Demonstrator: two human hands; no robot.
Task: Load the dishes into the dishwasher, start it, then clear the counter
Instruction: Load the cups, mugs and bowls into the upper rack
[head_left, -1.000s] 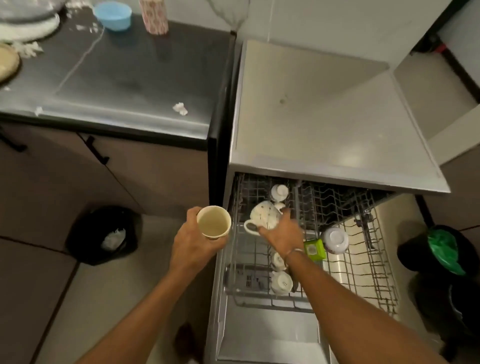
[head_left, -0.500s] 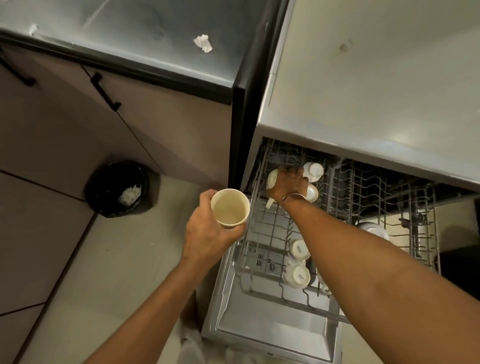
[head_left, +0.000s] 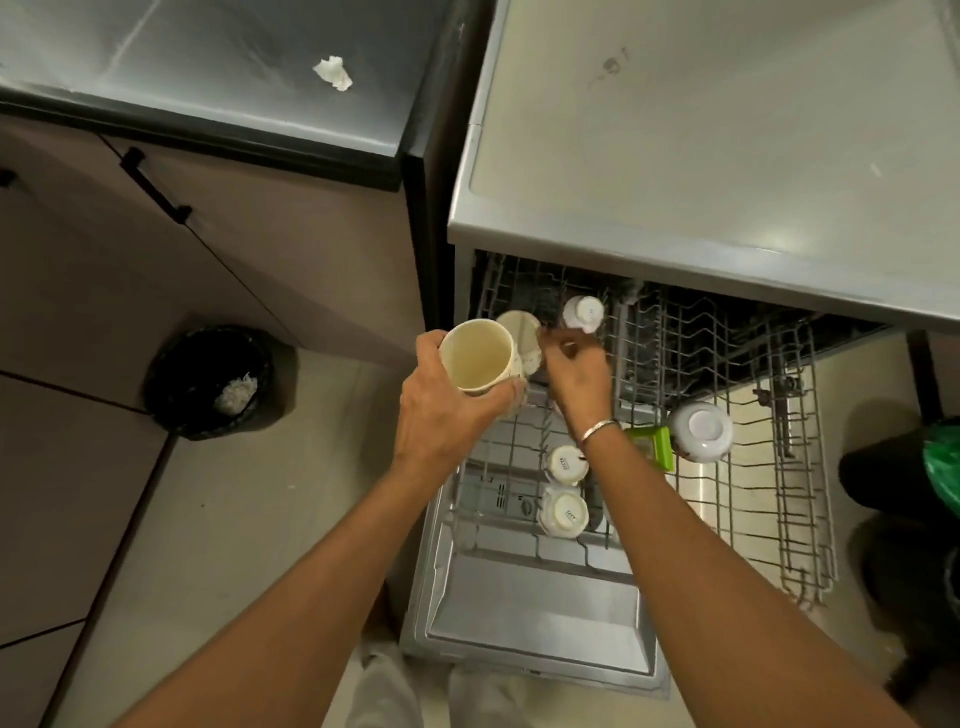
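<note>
Left hand (head_left: 441, 410) grip grasping cream cup (head_left: 478, 356), right hand (head_left: 576, 376) seemingly pinching upturned cup (head_left: 522, 338), base labels unreadable

The pulled-out dishwasher rack (head_left: 649, 467) is crowded down its left side: two upturned cups (head_left: 563, 491) near the front, another cup (head_left: 584, 313) at the back, and both hands (head_left: 519, 395) between them. On the right, past the upturned bowl (head_left: 698, 431) and green item (head_left: 655, 446), the wire rows stand bare and open from above. The dishwasher top (head_left: 701, 156) overhangs the rack's rear.
</note>
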